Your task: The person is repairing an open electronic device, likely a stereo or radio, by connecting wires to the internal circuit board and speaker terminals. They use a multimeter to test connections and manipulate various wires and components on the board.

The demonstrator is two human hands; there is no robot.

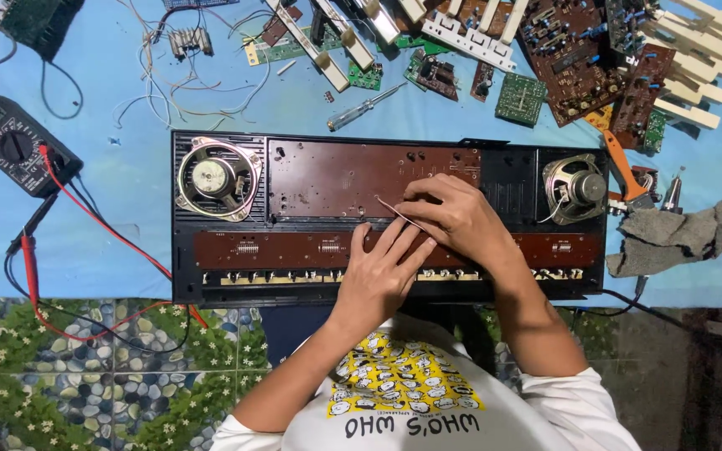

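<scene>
While both hands meet at the middle of the frame over the opened keyboard chassis [390, 221], the left hand [378, 271] lies flat with its fingers spread and pressing on the lower brown circuit strip [277, 249], holding nothing; the right hand [453, 213] has its fingers pinched shut on a thin pale wire [399, 213] that runs up left onto the large brown board [336, 175]. A sharp tug looks likely to snap the wire or tear it from its joint, and the left palm bearing down could, I judge, flex or crack the strip; the red probe lead [102, 221] trailing along the chassis's left edge might snag. A round speaker [215, 177] sits at the chassis's left end, another [576, 188] at its right. No packages or signs show; the only label-like things are the multimeter's [14, 144] small grey display, upper left, and printed markings on the green and brown boards [574, 54] heaped along the top of the blue surface [119, 179], too small to make out; a screwdriver [365, 107] lies above the chassis.
</scene>
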